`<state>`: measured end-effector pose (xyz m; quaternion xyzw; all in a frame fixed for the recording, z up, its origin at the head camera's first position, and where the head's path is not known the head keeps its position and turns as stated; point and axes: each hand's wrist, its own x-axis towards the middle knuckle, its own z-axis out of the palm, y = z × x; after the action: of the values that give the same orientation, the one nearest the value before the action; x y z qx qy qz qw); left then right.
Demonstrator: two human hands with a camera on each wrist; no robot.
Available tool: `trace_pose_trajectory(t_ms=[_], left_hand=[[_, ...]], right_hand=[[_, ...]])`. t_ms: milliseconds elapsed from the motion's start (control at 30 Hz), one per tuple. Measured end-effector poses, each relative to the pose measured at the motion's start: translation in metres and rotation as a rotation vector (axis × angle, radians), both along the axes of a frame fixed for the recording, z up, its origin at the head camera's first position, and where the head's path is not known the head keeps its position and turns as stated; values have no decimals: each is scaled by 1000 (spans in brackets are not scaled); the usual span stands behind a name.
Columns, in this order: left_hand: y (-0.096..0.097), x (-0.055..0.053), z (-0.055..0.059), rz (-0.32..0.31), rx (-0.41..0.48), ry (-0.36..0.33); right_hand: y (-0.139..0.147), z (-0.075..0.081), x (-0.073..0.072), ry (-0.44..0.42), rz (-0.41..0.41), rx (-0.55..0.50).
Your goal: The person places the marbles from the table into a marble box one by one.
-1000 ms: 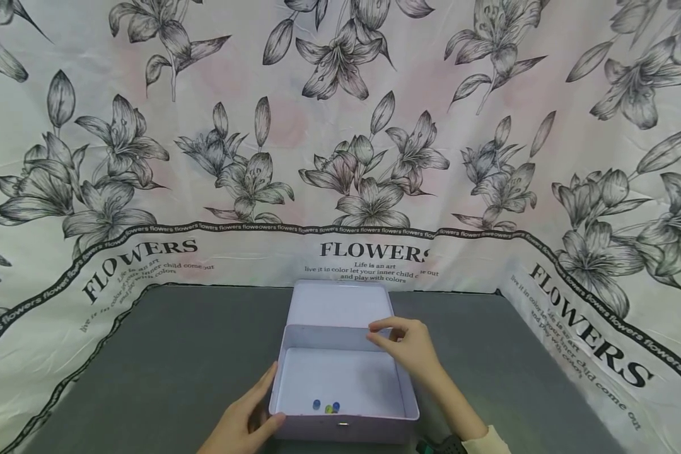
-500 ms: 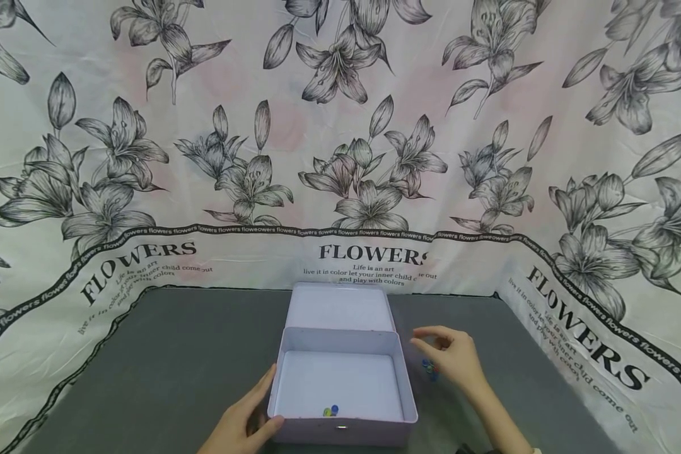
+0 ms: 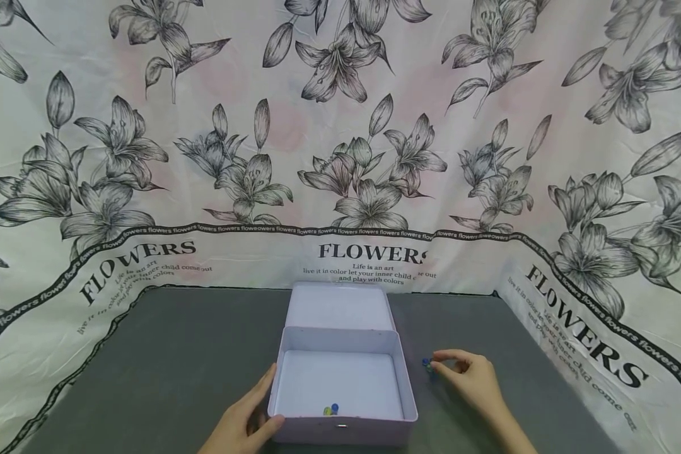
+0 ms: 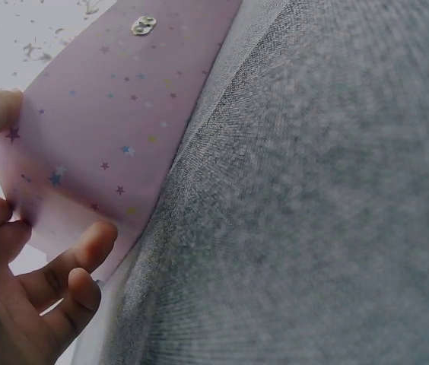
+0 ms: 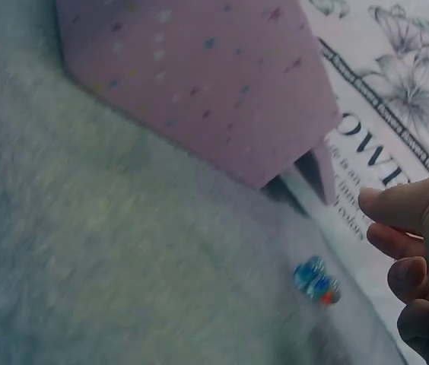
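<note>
A lilac tin box (image 3: 346, 431) printed with small stars stands with its hinged lid (image 3: 340, 306) raised at the back. Near its front inner wall lie a yellow-green marble (image 3: 327, 411) and a blue marble (image 3: 335, 408). My left hand (image 3: 244, 413) grips the box's front left corner, thumb on the front rim and fingers along the side. To the right of the box, my right hand (image 3: 471, 378) hovers by a small cluster of glass marbles (image 5: 317, 281) on the table. Its fingers are loosely bent. In the right wrist view they stand apart from the marbles.
A dark grey cloth (image 3: 204, 353) covers the table. White fabric with black flower drawings and lettering (image 3: 369, 252) hangs behind and along both sides. A metal clasp (image 4: 144, 26) sits on the front wall of the box.
From above the box, my right hand has moved right and down to the marbles on the table. The blue marble lying apart inside the box no longer shows there. My left hand stays put.
</note>
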<state>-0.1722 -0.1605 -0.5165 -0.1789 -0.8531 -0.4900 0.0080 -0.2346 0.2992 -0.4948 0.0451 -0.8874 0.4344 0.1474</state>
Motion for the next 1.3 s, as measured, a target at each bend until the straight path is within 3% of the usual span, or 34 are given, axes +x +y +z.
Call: trace_pose_trajectory(t_ms=[300,433,633,900,1133,1300], left_hand=[[1,0,1,-3,-9,-8],[0,0,0,-3,-11,-20],[-1,-2,-1,6,-17,20],[-1,-1,-1,5,-15,23],[-1,0,1,21,-20,1],[0,0,1,13,-9,-5]], right_hand=[[3,-15,3,-50,-28,52],[3,-24,2,-39,-22,93],[3,-26,0,-13,-19,130],[8,-31,1,-30,16,120],[8,-35,-1,36,27,109],[7,-35,1,38,14,95]])
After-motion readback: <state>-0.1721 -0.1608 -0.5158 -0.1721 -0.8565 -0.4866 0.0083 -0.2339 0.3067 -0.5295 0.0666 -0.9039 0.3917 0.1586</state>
